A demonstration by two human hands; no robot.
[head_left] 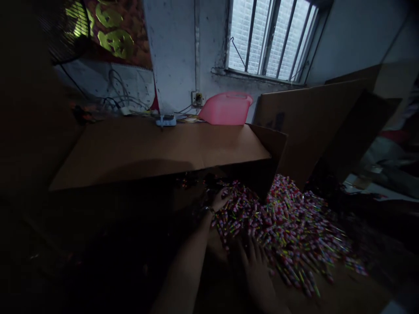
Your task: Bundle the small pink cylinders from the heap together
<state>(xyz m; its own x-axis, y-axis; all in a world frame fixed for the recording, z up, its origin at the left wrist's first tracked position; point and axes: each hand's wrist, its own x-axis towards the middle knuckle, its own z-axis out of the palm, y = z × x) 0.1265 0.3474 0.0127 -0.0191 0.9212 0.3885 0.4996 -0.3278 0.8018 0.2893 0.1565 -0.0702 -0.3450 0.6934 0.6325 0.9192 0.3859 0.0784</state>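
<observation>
The room is dim, with a barred window [273,41] at the upper right of the frame giving most of the light and a pale wall [173,56] beside it. A pink tub [227,109] stands upper centre, behind a wide cardboard flap [157,148] that crosses the middle of the frame, and a tall cardboard panel [304,126] leans at the right. The pile [291,218] of slim, bright sticks lies right of centre, spreading toward the lower right over a brown surface [347,290], with a few sticks [304,283] straggling at its near edge. Both hands are at the pile, and handling it well would seem to call for low, flat, gentle strokes, the fingers close to the surface so that the sticks slide together rather than roll away or jam under the flap; the stragglers deserve a light touch. The left arm [185,266] runs up from the bottom centre, stretched forward, a band [210,212] at the wrist, and the left hand [221,199] reaches to the pile's far left edge, below the flap. It is too dark there to tell whether its fingers close on any sticks. The right hand [255,261], lower centre, lies nearer the body with its back up, fingers spread apart and pointing up the frame, their tips at the pile's near left edge.
</observation>
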